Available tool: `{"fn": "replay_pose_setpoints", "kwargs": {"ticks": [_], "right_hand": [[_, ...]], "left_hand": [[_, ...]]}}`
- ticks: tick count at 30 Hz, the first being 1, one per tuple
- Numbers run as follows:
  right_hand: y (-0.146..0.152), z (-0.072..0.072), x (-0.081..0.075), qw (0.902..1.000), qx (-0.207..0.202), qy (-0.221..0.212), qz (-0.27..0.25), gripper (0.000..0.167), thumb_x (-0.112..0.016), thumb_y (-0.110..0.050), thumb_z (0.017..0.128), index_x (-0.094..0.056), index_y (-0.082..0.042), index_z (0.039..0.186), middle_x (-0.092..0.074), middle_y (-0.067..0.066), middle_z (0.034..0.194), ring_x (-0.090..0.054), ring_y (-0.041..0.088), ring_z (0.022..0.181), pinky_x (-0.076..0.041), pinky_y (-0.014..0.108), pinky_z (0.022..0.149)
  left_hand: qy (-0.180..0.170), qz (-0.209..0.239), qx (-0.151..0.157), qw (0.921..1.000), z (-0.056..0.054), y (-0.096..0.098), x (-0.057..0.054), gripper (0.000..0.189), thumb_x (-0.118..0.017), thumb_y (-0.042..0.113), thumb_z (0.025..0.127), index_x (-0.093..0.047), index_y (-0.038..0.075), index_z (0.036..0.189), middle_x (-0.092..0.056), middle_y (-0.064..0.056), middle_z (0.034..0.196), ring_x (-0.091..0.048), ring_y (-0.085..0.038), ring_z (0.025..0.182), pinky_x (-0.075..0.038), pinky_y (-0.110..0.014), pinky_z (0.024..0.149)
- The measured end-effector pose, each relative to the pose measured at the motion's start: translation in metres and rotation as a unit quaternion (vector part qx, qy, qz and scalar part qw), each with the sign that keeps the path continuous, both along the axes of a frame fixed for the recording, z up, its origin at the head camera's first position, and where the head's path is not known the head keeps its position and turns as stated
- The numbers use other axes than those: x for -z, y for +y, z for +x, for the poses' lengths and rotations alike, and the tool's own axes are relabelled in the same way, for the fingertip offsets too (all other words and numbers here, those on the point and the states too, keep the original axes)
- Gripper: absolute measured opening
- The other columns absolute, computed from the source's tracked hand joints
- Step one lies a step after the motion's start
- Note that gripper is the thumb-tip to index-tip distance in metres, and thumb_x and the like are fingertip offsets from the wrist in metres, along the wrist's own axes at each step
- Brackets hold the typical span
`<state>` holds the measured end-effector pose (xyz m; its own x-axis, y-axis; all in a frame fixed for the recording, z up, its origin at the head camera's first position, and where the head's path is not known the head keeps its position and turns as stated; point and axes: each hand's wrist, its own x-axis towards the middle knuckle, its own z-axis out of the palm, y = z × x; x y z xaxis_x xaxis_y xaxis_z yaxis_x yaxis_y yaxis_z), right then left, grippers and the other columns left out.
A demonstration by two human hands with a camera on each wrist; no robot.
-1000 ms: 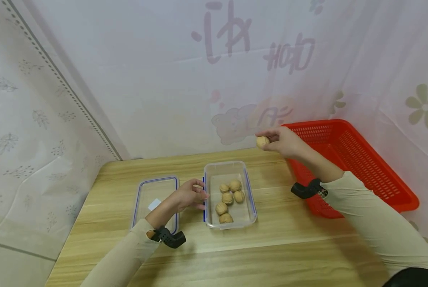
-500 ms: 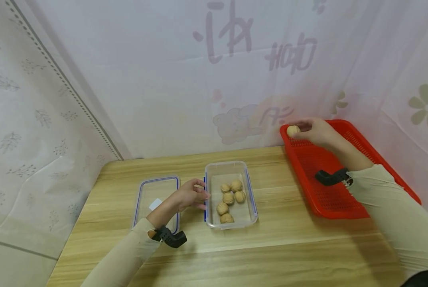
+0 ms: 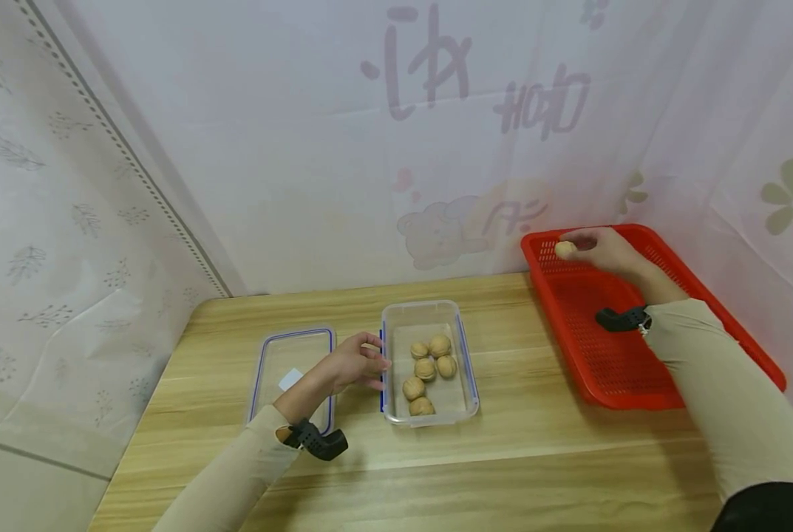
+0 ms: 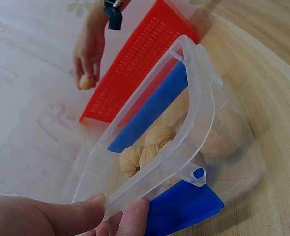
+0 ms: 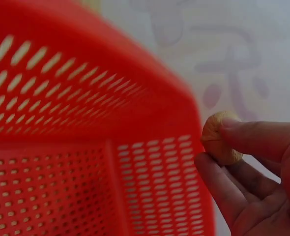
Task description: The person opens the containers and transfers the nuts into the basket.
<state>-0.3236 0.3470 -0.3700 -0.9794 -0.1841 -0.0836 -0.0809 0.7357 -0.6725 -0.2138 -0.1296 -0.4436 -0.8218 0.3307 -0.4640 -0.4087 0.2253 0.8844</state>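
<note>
Right hand (image 3: 602, 250) pinches one walnut (image 3: 565, 250) at far end of red basket (image 3: 579, 295), fingertip grip presumably because it's small and round; left hand (image 3: 352, 362) pinches clear tub (image 3: 420, 314) by its wall, likely steadying it. Six other walnuts (image 3: 425, 369) inside; lid (image 3: 299, 347) beside, off

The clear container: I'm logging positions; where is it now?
In the head view, the container stands near centre, lid to its left, red basket to its right, left hand pinching its rim.

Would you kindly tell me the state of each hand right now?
Left hand: closed, pinching the wall of the clear plastic container.
Right hand: closed, holding a walnut between thumb and fingers.
</note>
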Motion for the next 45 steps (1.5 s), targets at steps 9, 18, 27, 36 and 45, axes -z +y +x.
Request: {"fn": "replay_pose_setpoints", "kwargs": {"ticks": [9, 18, 27, 36, 45], "right_hand": [[0.007, -0.017, 0.038, 1.0000, -0.009, 0.003, 0.001, 0.047, -0.065, -0.011, 0.100, -0.052, 0.012, 0.139, -0.051, 0.035, 0.138, -0.048, 0.047, 0.126, -0.044, 0.061, 0.106], [0.007, -0.026, 0.066, 0.9985, -0.028, -0.009, 0.046, 0.042, -0.065, -0.007, 0.098, -0.055, 0.014, 0.134, -0.054, 0.036, 0.134, -0.049, 0.047, 0.124, -0.040, 0.065, 0.110], [-0.001, -0.032, 0.080, 0.9978, -0.024, -0.016, 0.060, 0.039, -0.065, -0.005, 0.097, -0.058, 0.015, 0.130, -0.054, 0.037, 0.133, -0.050, 0.050, 0.124, -0.038, 0.065, 0.112], [-0.009, -0.030, 0.088, 0.9974, -0.031, 0.002, 0.065, 0.036, -0.063, 0.001, 0.092, -0.060, 0.017, 0.125, -0.060, 0.036, 0.125, -0.057, 0.049, 0.115, -0.044, 0.063, 0.108], [-0.016, -0.032, 0.091, 0.9978, -0.026, 0.010, 0.060, 0.039, -0.060, 0.003, 0.091, -0.056, 0.019, 0.127, -0.059, 0.037, 0.125, -0.056, 0.049, 0.116, -0.044, 0.062, 0.108]], "left_hand": [[-0.002, 0.000, 0.002, 1.0000, 0.000, -0.001, 0.000, 0.043, -0.058, -0.010, 0.098, -0.038, -0.007, 0.137, -0.056, -0.015, 0.105, -0.061, -0.022, 0.089, -0.066, -0.033, 0.070], [-0.002, 0.000, 0.000, 1.0000, 0.000, -0.001, 0.001, 0.043, -0.059, -0.010, 0.098, -0.039, -0.006, 0.136, -0.057, -0.016, 0.105, -0.061, -0.022, 0.088, -0.066, -0.033, 0.069], [-0.003, -0.001, -0.002, 1.0000, -0.001, 0.000, 0.002, 0.042, -0.059, -0.009, 0.098, -0.039, -0.006, 0.136, -0.056, -0.015, 0.105, -0.061, -0.022, 0.087, -0.066, -0.033, 0.068], [-0.003, 0.001, 0.000, 1.0000, -0.001, 0.000, 0.002, 0.043, -0.059, -0.009, 0.098, -0.038, -0.007, 0.136, -0.055, -0.016, 0.105, -0.061, -0.022, 0.088, -0.066, -0.033, 0.068], [-0.003, -0.005, 0.001, 1.0000, 0.000, 0.000, -0.001, 0.043, -0.058, -0.009, 0.098, -0.039, -0.007, 0.136, -0.056, -0.016, 0.105, -0.061, -0.022, 0.089, -0.066, -0.033, 0.069]]}}
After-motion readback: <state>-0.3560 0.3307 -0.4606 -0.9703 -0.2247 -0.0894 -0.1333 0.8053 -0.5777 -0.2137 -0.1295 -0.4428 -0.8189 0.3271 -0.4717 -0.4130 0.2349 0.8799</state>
